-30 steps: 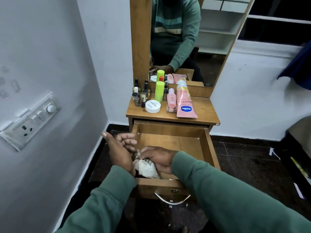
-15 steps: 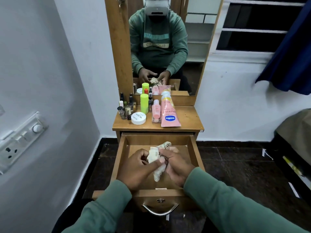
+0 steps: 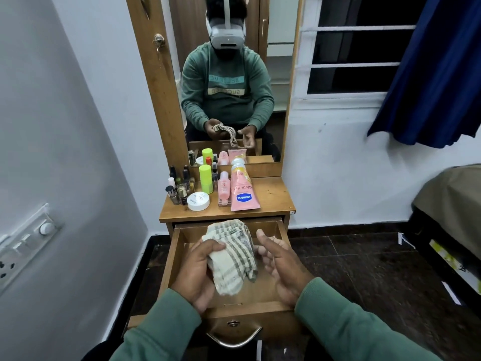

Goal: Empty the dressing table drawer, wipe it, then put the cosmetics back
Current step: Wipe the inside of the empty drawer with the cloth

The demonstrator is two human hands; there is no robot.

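The wooden drawer [image 3: 282, 230] of the dressing table stands pulled out, with nothing inside it that I can see. Above it my left hand [image 3: 197, 272] grips a white cloth with grey stripes [image 3: 231, 256], bunched and hanging down. My right hand [image 3: 281, 264] is just right of the cloth, fingers spread, palm facing left, holding nothing. The cosmetics stand on the tabletop [image 3: 273, 201]: a pink Vaseline tube [image 3: 243, 194], a small pink bottle [image 3: 223, 188], a neon green bottle [image 3: 206, 178], a white round jar [image 3: 198, 201] and several small dark bottles [image 3: 179, 186].
A mirror [image 3: 229, 74] behind the table reflects a person in a green sweater. A grey wall with a switch panel [image 3: 26, 246] is close on the left. A window with a blue curtain [image 3: 437, 69] and a bed edge [image 3: 453, 204] are at the right. The floor is dark tile.
The cloth went from the drawer's front left corner up into both hands, then into the left hand alone. My right hand let go and opened. The camera tilted upward.
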